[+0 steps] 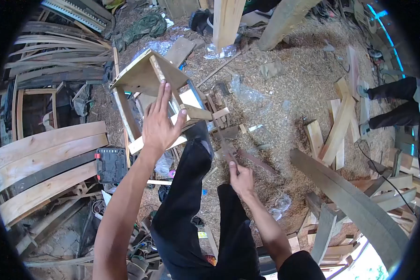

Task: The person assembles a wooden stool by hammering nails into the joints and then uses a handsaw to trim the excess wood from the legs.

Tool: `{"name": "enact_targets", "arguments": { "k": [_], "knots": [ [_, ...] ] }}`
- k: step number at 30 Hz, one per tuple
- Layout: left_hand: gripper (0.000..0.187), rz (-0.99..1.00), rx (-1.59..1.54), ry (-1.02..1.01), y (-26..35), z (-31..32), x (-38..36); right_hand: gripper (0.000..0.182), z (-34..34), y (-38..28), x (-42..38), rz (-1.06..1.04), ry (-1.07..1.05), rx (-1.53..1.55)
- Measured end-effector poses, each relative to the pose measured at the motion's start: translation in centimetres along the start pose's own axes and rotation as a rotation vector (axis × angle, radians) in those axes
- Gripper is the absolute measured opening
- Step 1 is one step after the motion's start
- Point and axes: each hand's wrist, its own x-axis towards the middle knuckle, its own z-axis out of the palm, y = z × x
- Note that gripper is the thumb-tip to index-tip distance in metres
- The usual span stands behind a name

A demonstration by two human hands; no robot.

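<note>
A small wooden stool-like frame [134, 84], with a flat panel and several legs and rails, lies tipped over in front of my left knee. My left hand [159, 126] lies on it with fingers stretched along one rail and the thumb spread toward another. In my closed right hand [241, 179] is a long, narrow, dull blade like a hand saw [225, 145]. Its far end reaches up to the end of the frame's lower rail [197, 113], beside my knee. Where my right fingers wrap round it, the handle is hidden.
Sawdust and offcuts cover the ground. Curved boards [51, 144] and a black tool case [110, 165] lie at left. A thick curved beam [345, 191] and planks [338, 128] are at right. Two posts [227, 23] stand ahead. Another person's legs [392, 102] show at far right.
</note>
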Motion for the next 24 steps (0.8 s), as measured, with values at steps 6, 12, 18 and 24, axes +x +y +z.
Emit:
{"name": "enact_targets", "arguments": {
  "k": [6, 12, 18, 24],
  "knots": [
    [0.075, 0.008, 0.010, 0.008, 0.2, -0.1, -0.2, 0.052, 0.0, -2.6, 0.7, -0.052, -0.054, 0.097],
    [0.074, 0.012, 0.018, 0.009, 0.2, -0.3, 0.0, 0.051, 2.4, -1.3, 3.4, 0.011, -0.103, 0.016],
    [0.074, 0.025, 0.009, 0.020, 0.0, 0.0, -0.1, 0.049, 2.8, -1.6, 2.9, -0.049, -0.024, -0.074],
    [0.075, 0.002, 0.018, -0.009, 0.3, 0.2, -0.3, 0.051, 3.1, -1.9, 5.0, -0.012, -0.046, -0.039]
  ]
}}
